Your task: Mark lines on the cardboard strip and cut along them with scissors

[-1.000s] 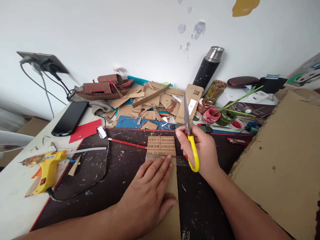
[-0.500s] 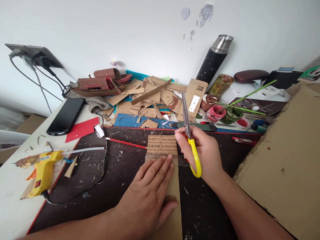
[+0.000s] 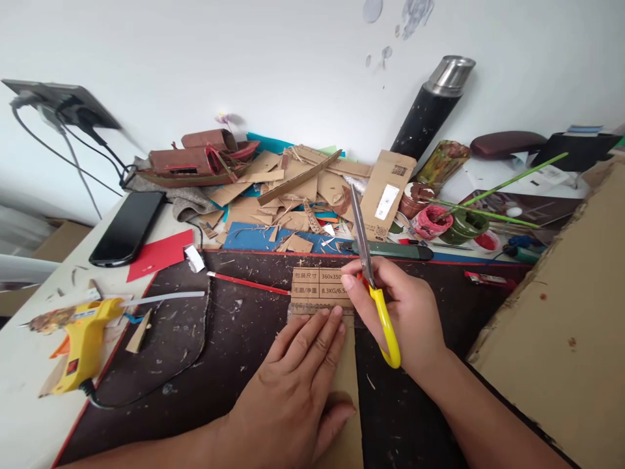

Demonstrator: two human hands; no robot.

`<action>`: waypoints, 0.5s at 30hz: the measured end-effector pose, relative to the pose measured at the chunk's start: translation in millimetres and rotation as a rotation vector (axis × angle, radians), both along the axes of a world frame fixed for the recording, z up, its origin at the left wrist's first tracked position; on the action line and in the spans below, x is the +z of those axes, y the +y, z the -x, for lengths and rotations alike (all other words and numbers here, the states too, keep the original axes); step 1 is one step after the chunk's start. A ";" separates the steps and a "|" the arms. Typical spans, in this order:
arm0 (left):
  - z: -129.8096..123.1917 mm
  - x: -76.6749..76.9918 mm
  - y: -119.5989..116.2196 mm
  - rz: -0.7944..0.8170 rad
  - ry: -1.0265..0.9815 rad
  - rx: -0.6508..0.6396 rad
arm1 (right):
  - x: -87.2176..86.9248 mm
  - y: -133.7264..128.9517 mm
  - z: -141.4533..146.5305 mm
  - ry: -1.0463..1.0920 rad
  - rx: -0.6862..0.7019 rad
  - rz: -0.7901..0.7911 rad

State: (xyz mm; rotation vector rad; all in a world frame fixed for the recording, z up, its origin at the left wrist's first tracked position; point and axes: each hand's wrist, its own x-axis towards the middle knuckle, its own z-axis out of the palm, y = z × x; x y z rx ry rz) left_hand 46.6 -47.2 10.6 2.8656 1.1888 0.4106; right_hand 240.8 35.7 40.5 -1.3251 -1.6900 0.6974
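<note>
A long cardboard strip point(image 3: 312, 286) with printed characters and clear tape near its far end lies on the dark work mat point(image 3: 244, 345). My left hand point(image 3: 297, 378) rests flat on this strip, fingers stretched toward the print. In my right hand point(image 3: 410, 312) is a pair of scissors point(image 3: 368, 273) with yellow handles, blades closed and pointing up and away. That hand is just right of the strip's far end and covers part of the print. A red pencil point(image 3: 249, 283) lies left of the strip, its end close to the cardboard.
A yellow hot glue gun point(image 3: 83, 345) and a phone point(image 3: 127, 228) lie on the left. Cardboard scraps point(image 3: 293, 182) and a model boat point(image 3: 190, 163) are at the back. Paint jars point(image 3: 432, 221), a leaning thermos point(image 3: 434, 104) and a large cardboard piece point(image 3: 561, 326) stand on the right.
The view has shifted slightly. My right hand and the scissors have tilted a little, with the tips leaning more to the left. My left hand still presses on the strip.
</note>
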 end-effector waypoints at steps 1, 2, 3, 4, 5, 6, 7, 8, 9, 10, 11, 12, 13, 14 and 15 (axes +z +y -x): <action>0.1 -0.2 -0.1 0.002 -0.002 0.001 | 0.0 -0.1 0.2 0.001 -0.001 -0.006; 0.2 -0.3 -0.2 0.000 -0.006 0.003 | 0.1 -0.3 0.3 0.001 -0.001 -0.007; 0.2 -0.3 -0.3 -0.001 -0.008 0.004 | 0.3 -0.6 0.4 -0.001 0.001 -0.005; 0.2 -0.3 -0.4 -0.004 -0.011 0.005 | 0.5 -0.8 0.5 -0.004 0.003 0.000; 0.1 -0.1 -0.5 -0.006 -0.013 0.005 | 0.7 -1.1 0.7 -0.007 0.004 0.002; 0.0 0.1 -0.5 -0.008 -0.015 0.005 | 0.7 -1.4 0.8 -0.010 0.006 0.001; -0.2 0.2 -0.6 -0.009 -0.017 0.005 | 0.7 -1.6 1.0 -0.011 0.007 -0.003; -0.3 0.3 -0.6 -0.008 -0.018 0.005 | 0.6 -1.8 1.2 -0.014 0.009 -0.007; -0.4 0.2 -0.7 -0.005 -0.019 0.007 | 0.4 -1.9 1.4 -0.015 0.010 -0.014; -0.5 0.1 -0.7 -0.003 -0.019 0.010 | 0.3 -1.9 1.6 -0.016 0.012 -0.020; -0.6 0.0 -0.8 -0.001 -0.019 0.012 | 0.3 -1.9 1.7 -0.017 0.014 -0.025; -0.6 -0.1 -0.9 -0.001 -0.019 0.014 | 0.3 -1.9 1.7 -0.017 0.018 -0.031; -0.6 -0.1 -1.0 -0.001 -0.016 0.015 | 0.5 -1.9 1.7 -0.019 0.019 -0.034; -0.6 0.0 -1.1 -0.001 -0.014 0.017 | 0.7 -2.0 1.6 -0.024 0.020 -0.036; -0.5 0.3 -1.3 -0.002 -0.011 0.019 | 1.1 -2.1 1.4 -0.030 0.020 -0.037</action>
